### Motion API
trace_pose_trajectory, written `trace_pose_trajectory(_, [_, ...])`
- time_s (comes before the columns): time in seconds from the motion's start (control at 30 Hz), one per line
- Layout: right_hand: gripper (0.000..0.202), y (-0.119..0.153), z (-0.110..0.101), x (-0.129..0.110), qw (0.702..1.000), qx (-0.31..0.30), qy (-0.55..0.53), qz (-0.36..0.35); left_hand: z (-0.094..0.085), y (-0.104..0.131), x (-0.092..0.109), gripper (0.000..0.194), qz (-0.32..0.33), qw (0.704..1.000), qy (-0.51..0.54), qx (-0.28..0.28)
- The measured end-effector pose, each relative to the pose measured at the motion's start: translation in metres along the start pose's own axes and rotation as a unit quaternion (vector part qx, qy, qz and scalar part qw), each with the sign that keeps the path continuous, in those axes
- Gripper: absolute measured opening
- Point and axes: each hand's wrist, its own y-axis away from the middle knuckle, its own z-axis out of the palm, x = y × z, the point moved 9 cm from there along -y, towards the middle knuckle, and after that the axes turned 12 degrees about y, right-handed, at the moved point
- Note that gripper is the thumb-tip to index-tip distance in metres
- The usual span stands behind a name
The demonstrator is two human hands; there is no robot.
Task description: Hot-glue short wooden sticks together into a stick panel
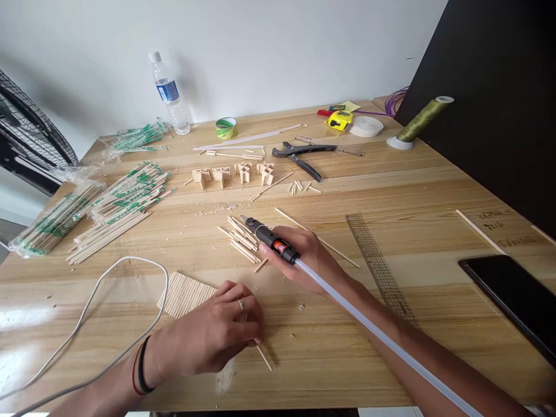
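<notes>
My right hand (308,258) is wrapped round a black hot glue gun (270,238), with a long clear glue stick (360,317) running out of its back end. The nozzle points up and left, over a small pile of short wooden sticks (243,238). Closer to me, my left hand (217,327) has its fingers closed round a thin wooden stick (263,357), whose end pokes out below the fingertips. Beside and partly under that hand lies a flat panel of sticks (187,294) set side by side; its right part is hidden.
Bundles of wrapped sticks (125,194) lie at left, near a white cable (163,272). Small stick assemblies (222,175), cutting pliers (304,152), green tape (226,128) and a water bottle (171,98) stand farther back. A ruler (377,263) and a phone (508,301) lie at right.
</notes>
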Motion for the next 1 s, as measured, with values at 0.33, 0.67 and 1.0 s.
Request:
trace_pose_trajectory(0.33, [0.017, 0.0, 0.001, 0.001, 1.0, -0.007, -0.002, 0.006, 0.003, 0.002, 0.005, 0.023, -0.002, 1.0, 0.009, -0.015])
trace_pose_trajectory(0.67, [0.018, 0.0, 0.002, 0.002, 1.0, -0.005, 0.007, 0.004, 0.012, 0.002, 0.016, 0.021, 0.021, 0.998, -0.022, -0.047])
trace_pose_trajectory(1.0, [0.018, 0.001, 0.002, 0.003, 1.0, 0.005, 0.003, -0.001, -0.015, 0.007, -0.003, 0.012, -0.011, 0.999, -0.046, 0.006])
